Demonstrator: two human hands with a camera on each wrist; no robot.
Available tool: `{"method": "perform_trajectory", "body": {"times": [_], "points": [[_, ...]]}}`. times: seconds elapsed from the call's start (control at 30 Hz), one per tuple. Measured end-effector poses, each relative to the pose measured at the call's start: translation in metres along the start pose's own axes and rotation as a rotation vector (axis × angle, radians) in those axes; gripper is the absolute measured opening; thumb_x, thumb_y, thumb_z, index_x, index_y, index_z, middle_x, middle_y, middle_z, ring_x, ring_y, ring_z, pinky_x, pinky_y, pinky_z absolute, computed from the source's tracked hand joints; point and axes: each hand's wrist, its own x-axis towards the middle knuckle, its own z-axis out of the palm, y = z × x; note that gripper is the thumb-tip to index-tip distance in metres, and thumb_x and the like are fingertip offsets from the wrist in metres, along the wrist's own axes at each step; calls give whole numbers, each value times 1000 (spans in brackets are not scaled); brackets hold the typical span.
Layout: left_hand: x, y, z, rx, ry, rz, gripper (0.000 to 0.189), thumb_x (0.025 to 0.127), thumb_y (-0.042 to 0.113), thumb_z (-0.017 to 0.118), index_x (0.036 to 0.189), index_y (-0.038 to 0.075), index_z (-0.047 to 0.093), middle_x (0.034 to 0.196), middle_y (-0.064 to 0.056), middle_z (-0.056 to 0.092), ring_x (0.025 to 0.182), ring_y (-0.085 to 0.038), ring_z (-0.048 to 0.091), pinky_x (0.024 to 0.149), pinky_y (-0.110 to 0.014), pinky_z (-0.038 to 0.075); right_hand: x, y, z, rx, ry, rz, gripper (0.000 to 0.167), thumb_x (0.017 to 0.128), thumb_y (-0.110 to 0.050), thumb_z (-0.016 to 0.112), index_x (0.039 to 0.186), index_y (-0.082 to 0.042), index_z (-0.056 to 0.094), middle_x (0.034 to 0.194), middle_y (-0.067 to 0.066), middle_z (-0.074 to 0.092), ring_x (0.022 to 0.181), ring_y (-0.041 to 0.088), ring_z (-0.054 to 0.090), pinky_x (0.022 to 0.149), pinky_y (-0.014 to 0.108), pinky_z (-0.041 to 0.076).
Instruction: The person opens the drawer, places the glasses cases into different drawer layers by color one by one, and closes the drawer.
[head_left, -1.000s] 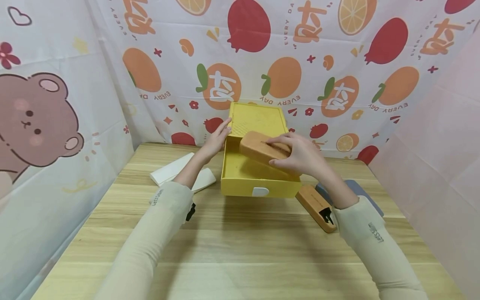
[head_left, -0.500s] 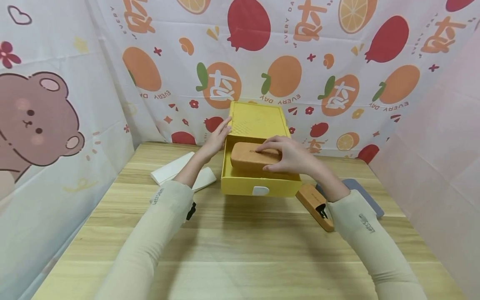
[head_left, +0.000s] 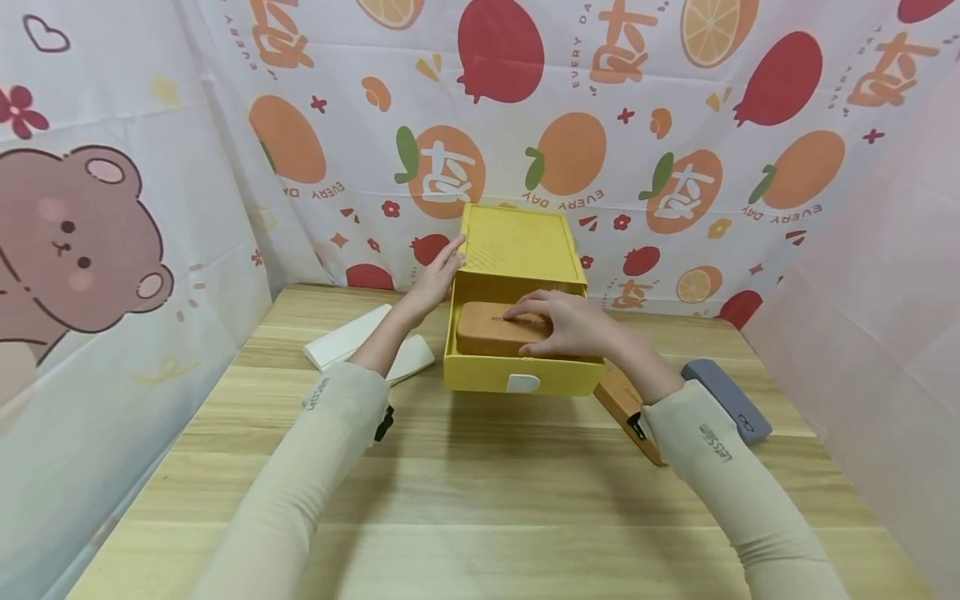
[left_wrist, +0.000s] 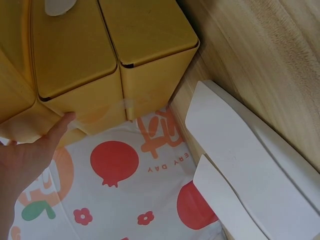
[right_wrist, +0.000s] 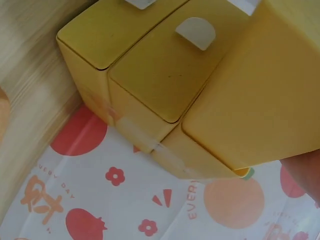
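Compared with a second ago, we see the brown case (head_left: 483,327) lower and flatter: it slanted above the pulled-out drawer (head_left: 558,377) then, and now it sits level inside it, though the front wall hides whether its underside touches the bottom. The right hand (head_left: 567,323) comes down with it, and as that arm shifts, a glasses mark shows on the blue-grey case (head_left: 723,400) beside the sleeve. The left hand (head_left: 435,281) keeps its place.

We find the brown case under the right hand, which grips its right end, fingers over the top and thumb at the near edge. The left hand is well apart from the case, fingers extended and resting against the left side of the yellow drawer unit (head_left: 521,242); in the left wrist view we see a fingertip touching that side.

On the desk (head_left: 465,508) we see white cases (head_left: 347,335) near the left forearm and a second brown case (head_left: 621,398), partly covered by the right arm.
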Motion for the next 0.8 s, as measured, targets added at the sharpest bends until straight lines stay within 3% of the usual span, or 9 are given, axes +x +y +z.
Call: {"method": "perform_trajectory", "body": {"times": [0.13,0.27,0.53,0.63,0.8], "points": [[1,0,0,-3,-2,-5,51,101,34,33,148,21,19,145,-15,26,123,-24,34,86,-32,37,0,4,2,-5,-24,-2,50,80,-38,70,126,-24,56,128,1,50,115,21,46,92,42,38],[-3,7,0,-39,-22,-3,51,101,29,33,148,16,18,147,-16,20,130,-29,25,101,-45,24,0,5,4,-21,-29,-6,51,80,-36,71,127,-23,54,131,3,48,117,22,45,94,42,37],[-17,28,3,-23,-22,-12,51,101,23,31,148,9,16,146,-21,21,130,-33,26,99,-47,28,-2,2,5,-265,62,-151,53,77,-35,75,124,-18,57,129,8,47,112,26,45,91,44,37],[-15,26,2,-38,-21,-14,51,101,22,31,148,9,15,145,-22,21,129,-33,27,98,-48,30,-4,1,5,-300,100,-195,48,75,-33,76,119,-19,62,119,4,54,101,21,49,80,36,44],[-2,9,1,-70,-14,-11,52,100,27,34,148,15,18,144,-21,25,128,-31,29,96,-49,32,-5,0,5,-322,129,-226,43,76,-33,76,115,-20,65,109,1,58,91,17,52,62,28,46]]}}
